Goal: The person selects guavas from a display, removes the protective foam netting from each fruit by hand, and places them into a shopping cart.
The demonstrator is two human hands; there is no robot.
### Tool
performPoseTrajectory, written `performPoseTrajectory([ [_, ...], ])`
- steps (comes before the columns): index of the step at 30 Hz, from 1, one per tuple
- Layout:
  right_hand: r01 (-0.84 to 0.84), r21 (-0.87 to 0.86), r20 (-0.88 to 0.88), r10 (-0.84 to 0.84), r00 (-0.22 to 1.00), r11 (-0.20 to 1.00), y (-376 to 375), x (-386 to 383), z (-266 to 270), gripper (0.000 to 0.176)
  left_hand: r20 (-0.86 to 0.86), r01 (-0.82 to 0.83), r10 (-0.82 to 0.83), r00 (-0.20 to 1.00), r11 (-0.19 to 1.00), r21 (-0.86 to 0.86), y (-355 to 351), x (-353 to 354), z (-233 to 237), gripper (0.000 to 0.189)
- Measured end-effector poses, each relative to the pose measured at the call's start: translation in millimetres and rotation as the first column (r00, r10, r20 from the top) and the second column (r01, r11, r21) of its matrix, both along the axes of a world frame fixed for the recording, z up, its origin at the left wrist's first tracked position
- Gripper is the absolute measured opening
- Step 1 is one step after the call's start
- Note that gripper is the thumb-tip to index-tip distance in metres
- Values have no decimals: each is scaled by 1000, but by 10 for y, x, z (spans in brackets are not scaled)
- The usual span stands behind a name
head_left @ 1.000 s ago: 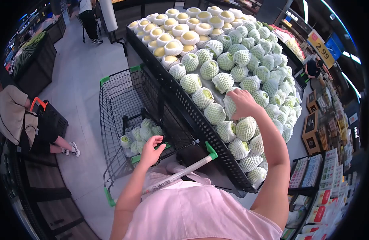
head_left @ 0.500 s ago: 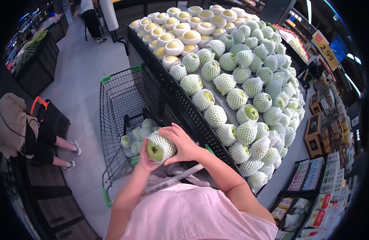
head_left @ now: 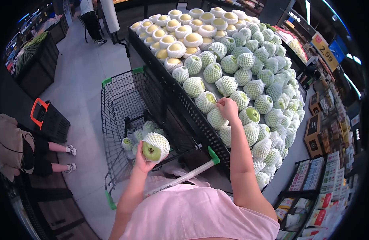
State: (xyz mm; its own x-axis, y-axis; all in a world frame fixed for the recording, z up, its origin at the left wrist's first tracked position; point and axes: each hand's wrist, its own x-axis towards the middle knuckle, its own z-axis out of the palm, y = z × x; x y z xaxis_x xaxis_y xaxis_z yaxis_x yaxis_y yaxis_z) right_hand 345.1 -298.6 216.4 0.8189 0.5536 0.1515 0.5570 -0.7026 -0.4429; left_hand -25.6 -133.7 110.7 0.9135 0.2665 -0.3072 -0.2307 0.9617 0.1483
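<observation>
My left hand [head_left: 141, 161] holds a round green fruit [head_left: 152, 152] in a white foam net, its dark blossom end turned toward me and uncovered. The fruit is over the shopping cart [head_left: 120, 86], where several more netted green fruits [head_left: 142, 134] lie in a group. My right hand [head_left: 227, 109] is over the display of netted green fruits [head_left: 253, 89], its fingers drawn together among the fruits near the front edge. What its fingertips grip, if anything, is hidden. Beneath it sits a netted fruit [head_left: 217, 119].
Yellow fruits [head_left: 192, 39] in white foam cups fill the far side of the stand. The black stand edge [head_left: 172, 90] runs beside the cart. At left, a person [head_left: 16, 146] is near a black basket [head_left: 54, 122] with an orange handle. Another person [head_left: 90, 20] stands farther off.
My right hand has left the fruit and moved right and up to the display. My left hand alone now supports the fruit, nearly in the same place. The person at left has shifted slightly.
</observation>
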Motion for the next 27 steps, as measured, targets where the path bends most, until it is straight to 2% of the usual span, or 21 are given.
performPoseTrajectory([
  [2, 80, 67, -58, -76, 995, 995, 7, 4, 18, 18, -22, -7, 8, 1000, 1000, 17, -12, 11, 28, 73],
  [5, 119, 157, -179, -90, 980, 980, -36, 26, 69, 18, -54, 15, -12, 998, 998, 54, -37, 19, 128, 69],
  [8, 227, 540, -489, 83, 868, 810, -93, 19, 101, 17, -36, 19, -18, 999, 1000, 24, -45, 33, 139, 68],
  [10, 365, 716, -658, 401, 638, 595, -134, -68, 204, 17, -37, 10, -9, 999, 1000, 23, -39, 43, 138, 68],
  [11, 464, 747, -664, 561, 494, 476, -163, -112, 245, 18, -41, 7, -6, 999, 1000, 23, -41, 44, 138, 68],
  [12, 471, 766, -627, 673, 392, 438, -204, -120, 258, 20, -41, 0, 1, 999, 1000, 22, -43, 48, 145, 69],
  [15, 516, 779, -557, 771, 308, 357, -222, -402, 444, 19, -37, -15, 15, 999, 1000, 18, -49, 44, 170, 69],
  [20, 447, 847, -427, 868, 252, 287, -279, -730, 565, 16, -55, -31, 31, 998, 999, -9, -31, 31, 206, 71],
  [23, 417, 853, -475, 798, 370, 313, -368, -926, 598, 16, -89, -32, 32, 996, 999, -4, -6, 4, 177, 71],
  [24, 385, 870, -471, 749, 466, 308, -405, -1025, 629, 14, -53, -46, 43, 998, 997, -54, 8, 6, 120, 72],
  [25, 354, 886, -458, 683, 570, 299, -452, -1118, 658, 13, -73, -38, 32, 997, 996, -81, 38, -6, 74, 73],
  [26, 276, 908, -414, 579, 702, 314, -541, -1190, 666, 10, -104, -96, 87, 991, 991, -89, -1, 9, 185, 74],
  [27, 219, 891, -388, 416, 823, 398, -666, -1280, 753, 8, -68, -57, 53, 996, 996, -68, 41, -18, 115, 73],
])
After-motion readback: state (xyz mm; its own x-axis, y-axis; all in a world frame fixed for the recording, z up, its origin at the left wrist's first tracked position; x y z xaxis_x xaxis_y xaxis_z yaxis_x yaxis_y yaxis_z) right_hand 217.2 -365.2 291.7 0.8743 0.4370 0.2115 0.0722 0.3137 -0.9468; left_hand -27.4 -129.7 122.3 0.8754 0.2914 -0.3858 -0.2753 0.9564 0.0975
